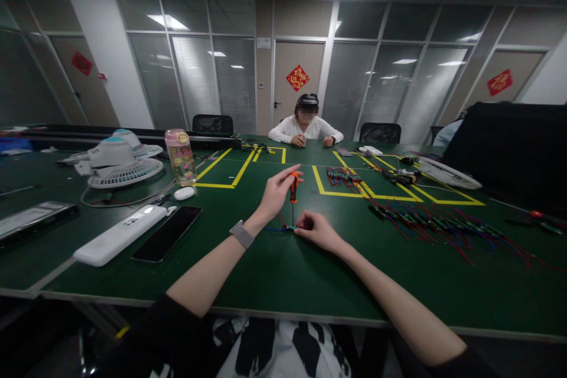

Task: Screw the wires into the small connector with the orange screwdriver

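1. Left hand [275,197] is the higher one, its fingers gathered around the top of an upright screwdriver [293,191]; right hand [322,233], lower, is narrowed to a pinch at the edge of a small circuit board [290,228].
2. Green counter [274,283] spreads beneath both hands.
3. Red diamond sign [297,78], ahead of and well above the hands, bears gold Chinese characters; another red sign [499,82], far to the right, reads 福.
4. Wired boards [443,221] lie right of the right hand, trailing red and blue wires.
5. Screwdriver: long axis nearly vertical, handle up, tip down at the circuit board. Orange and black handle, thin shaft; any lettering is too small to read.
6. Circuit board: below the left hand, at the right fingertips; green, with wires leaving leftward.
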Motion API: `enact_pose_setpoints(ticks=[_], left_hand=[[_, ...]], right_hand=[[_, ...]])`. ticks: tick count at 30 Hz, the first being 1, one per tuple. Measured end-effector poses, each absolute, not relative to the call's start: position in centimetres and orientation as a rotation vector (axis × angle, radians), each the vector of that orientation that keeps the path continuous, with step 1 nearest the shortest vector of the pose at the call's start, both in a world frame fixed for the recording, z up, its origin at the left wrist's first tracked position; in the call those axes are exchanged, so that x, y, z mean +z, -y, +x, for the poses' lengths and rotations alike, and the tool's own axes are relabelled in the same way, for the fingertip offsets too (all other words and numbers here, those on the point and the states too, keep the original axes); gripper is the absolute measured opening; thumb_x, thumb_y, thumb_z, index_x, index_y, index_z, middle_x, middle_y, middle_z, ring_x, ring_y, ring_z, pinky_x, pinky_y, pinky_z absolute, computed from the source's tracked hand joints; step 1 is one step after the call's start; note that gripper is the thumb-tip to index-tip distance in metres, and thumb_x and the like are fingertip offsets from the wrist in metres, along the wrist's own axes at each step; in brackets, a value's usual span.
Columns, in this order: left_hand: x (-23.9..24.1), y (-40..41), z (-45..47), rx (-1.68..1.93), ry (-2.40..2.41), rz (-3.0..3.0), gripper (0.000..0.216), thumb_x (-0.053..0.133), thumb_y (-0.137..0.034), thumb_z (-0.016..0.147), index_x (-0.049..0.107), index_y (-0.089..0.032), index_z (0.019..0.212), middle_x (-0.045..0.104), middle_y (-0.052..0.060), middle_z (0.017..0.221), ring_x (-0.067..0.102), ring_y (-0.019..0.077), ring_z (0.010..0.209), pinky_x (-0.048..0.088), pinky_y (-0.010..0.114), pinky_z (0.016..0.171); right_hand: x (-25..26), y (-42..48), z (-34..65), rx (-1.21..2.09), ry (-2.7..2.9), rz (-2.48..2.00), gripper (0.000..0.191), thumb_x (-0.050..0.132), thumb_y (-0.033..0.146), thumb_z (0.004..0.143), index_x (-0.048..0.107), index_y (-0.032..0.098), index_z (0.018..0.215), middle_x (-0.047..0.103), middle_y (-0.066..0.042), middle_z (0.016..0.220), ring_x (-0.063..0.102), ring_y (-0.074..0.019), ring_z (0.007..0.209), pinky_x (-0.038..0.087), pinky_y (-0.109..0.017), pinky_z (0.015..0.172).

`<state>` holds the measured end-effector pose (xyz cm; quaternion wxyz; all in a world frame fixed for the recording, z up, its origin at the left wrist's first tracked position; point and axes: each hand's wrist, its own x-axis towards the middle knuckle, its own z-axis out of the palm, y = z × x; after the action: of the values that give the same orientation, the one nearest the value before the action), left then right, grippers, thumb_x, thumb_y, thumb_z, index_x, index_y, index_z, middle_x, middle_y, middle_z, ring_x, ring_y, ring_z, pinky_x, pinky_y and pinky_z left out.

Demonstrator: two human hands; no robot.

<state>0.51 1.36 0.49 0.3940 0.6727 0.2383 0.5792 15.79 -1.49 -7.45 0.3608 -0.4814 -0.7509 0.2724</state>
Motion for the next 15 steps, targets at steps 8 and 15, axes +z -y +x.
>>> enact_pose_setpoints(ticks=[8, 15], left_hand=[[0.19, -1.15, 0.38, 1.670, -0.784, 1.917, 0.024, 0.056, -0.030, 0.081, 0.067, -0.022, 0.100, 0.057, 0.005, 0.098, 0.056, 0.0143, 0.090, 0.044, 0.026, 0.081], [-0.06, -1.84, 0.62, 1.506, -0.638, 1.724, 0.034, 0.054, -0.030, 0.082, 0.061, -0.017, 0.113, 0.063, 0.005, 0.092, 0.060, 0.0129, 0.079, 0.047, 0.026, 0.076]], right_hand=[[-7.71, 1.28, 15.83, 0.699, 1.947, -1.250, 0.012, 0.065, 0.021, 0.068, 0.057, 0.016, 0.074, 0.056, 0.002, 0.068, 0.051, -0.0114, 0.063, 0.040, -0.023, 0.059], [-7.73, 1.26, 15.82, 0.674, 1.956, -1.248, 0.011, 0.065, 0.019, 0.068, 0.057, 0.015, 0.074, 0.057, 0.002, 0.068, 0.051, -0.0115, 0.063, 0.040, -0.023, 0.060]])
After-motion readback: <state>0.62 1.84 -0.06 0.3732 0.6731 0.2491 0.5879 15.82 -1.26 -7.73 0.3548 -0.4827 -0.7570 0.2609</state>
